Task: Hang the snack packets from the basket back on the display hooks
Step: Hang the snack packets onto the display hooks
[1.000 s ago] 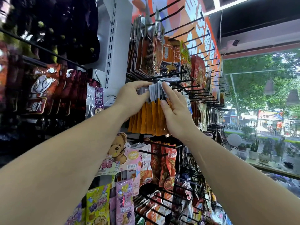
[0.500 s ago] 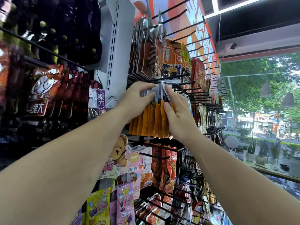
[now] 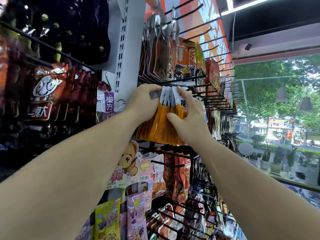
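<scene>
Orange packets (image 3: 159, 126) — between both grips (image 3: 145, 101) (image 3: 190, 118)

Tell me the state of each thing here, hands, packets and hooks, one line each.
Left hand, gripping the packet tops.
Right hand, pinching the front packets.
Orange packets, bunched upright between both hands.
Top hooks, bare.
Teddy bear packet, hanging below the hands.
</scene>
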Demonstrator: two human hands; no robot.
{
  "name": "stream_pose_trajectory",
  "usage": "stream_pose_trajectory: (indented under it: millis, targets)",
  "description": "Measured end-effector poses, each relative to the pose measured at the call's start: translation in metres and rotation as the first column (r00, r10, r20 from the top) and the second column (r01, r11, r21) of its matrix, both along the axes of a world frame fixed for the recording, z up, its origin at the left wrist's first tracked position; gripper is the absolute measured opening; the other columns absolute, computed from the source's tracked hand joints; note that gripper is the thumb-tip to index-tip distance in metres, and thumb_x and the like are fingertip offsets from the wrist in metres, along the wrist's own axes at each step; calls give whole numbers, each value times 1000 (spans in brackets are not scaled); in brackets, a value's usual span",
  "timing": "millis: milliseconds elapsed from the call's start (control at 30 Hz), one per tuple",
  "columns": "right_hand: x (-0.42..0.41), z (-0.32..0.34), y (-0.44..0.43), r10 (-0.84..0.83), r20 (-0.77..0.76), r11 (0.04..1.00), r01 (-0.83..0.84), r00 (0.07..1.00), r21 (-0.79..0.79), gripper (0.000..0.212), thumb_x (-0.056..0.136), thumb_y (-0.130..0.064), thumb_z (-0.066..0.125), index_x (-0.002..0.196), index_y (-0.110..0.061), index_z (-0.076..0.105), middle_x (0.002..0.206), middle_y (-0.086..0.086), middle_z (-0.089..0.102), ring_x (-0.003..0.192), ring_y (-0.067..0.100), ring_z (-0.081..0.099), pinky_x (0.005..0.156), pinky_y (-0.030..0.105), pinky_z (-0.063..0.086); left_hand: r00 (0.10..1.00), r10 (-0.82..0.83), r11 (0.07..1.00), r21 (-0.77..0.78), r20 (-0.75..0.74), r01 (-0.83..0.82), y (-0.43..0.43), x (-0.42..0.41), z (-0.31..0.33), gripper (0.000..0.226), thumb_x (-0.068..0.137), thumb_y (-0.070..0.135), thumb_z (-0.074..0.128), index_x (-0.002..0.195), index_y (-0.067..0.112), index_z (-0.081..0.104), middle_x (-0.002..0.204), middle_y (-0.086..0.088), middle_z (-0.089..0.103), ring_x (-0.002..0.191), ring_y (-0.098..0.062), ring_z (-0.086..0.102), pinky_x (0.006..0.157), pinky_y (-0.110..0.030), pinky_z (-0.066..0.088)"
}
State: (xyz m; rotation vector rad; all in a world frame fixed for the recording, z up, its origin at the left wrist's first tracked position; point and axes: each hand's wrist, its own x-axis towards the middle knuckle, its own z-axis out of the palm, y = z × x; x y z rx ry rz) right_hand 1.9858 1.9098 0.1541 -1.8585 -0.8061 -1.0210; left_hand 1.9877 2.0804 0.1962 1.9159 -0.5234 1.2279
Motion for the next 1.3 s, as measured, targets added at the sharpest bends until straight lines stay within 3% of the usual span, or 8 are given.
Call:
stream_pose_trajectory:
  millis: [67, 167, 267, 467, 600, 800, 900, 1300]
  targets:
    - [-1, 1, -1, 11, -8, 1000, -11, 1000, -6, 70, 95, -28, 67, 153, -46, 34, 142, -3, 39, 93, -35, 35, 77, 7, 34, 1000, 16, 1000, -20, -10, -16, -1, 0, 0, 25, 98, 21, 68, 117, 34, 77, 108, 14, 70, 110, -14, 64, 99, -40, 54]
    - [-3, 2, 1, 19, -7, 1000, -19, 1000, 8, 66, 93, -44, 71, 149, -45, 37, 144, -3, 40, 105, -15, 37, 85, 7, 30, 999, 4, 999, -48, -33, -5, -1, -1, 0, 25, 101, 20, 63, 119, 31, 77, 107, 14, 71, 108, -12, 65, 97, -39, 55]
    - [-4, 6, 8, -10, -3, 998, 10, 1000, 61, 78, 78, -57, 82, 142, -40, 40, 141, -3, 42, 117, 3, 34, 93, 21, 29, 980, -174, 977, -141, -96, 159, 1, -5, -3, 24, 106, 19, 57, 122, 23, 75, 112, 8, 74, 108, -10, 67, 96, -33, 56]
    - [-5, 12, 25, -129, -38, 986, 133, 991, 101, 76, 72, -40, 85, 127, -40, 33, 130, 0, 37, 114, 23, 47, 85, 37, 45, 967, -234, 960, -178, -97, 214, 0, -7, -3, 22, 107, 14, 56, 113, 23, 74, 105, 9, 73, 100, -3, 67, 84, -20, 53]
    - [-5, 13, 14, -9, -28, 996, 11, 1000, 94, 61, 84, -26, 74, 132, -38, 37, 131, -4, 41, 99, -4, 43, 77, 21, 36, 964, -240, 953, -217, -111, 212, -2, -6, -1, 29, 106, 16, 49, 111, 28, 75, 114, 6, 74, 114, -11, 66, 105, -36, 52]
    - [1, 13, 4, 40, -19, 994, -38, 999, 107, 55, 90, -21, 67, 136, -37, 43, 137, -6, 48, 103, -2, 40, 81, 6, 28, 994, 5, 1000, 19, -111, -3, -1, -1, 1, 32, 93, 33, 57, 120, 35, 72, 124, 10, 71, 119, -16, 62, 107, -47, 50]
    - [2, 14, 4, 54, -22, 994, -52, 998, 101, 53, 90, -22, 65, 136, -38, 44, 137, -6, 47, 100, -14, 40, 80, 7, 28, 993, 76, 991, 120, -93, -65, 3, -2, 1, 35, 93, 29, 66, 127, 32, 72, 126, 10, 72, 119, -15, 64, 105, -44, 52]
    - [-3, 13, -6, 58, -22, 998, -57, 998, 35, 52, 94, -20, 63, 139, -38, 43, 138, -4, 44, 85, -36, 38, 77, 9, 29, 964, 265, 964, 34, -34, -264, -4, -6, 1, 32, 97, 14, 68, 127, 25, 74, 132, 4, 69, 124, -14, 60, 97, -19, 38]
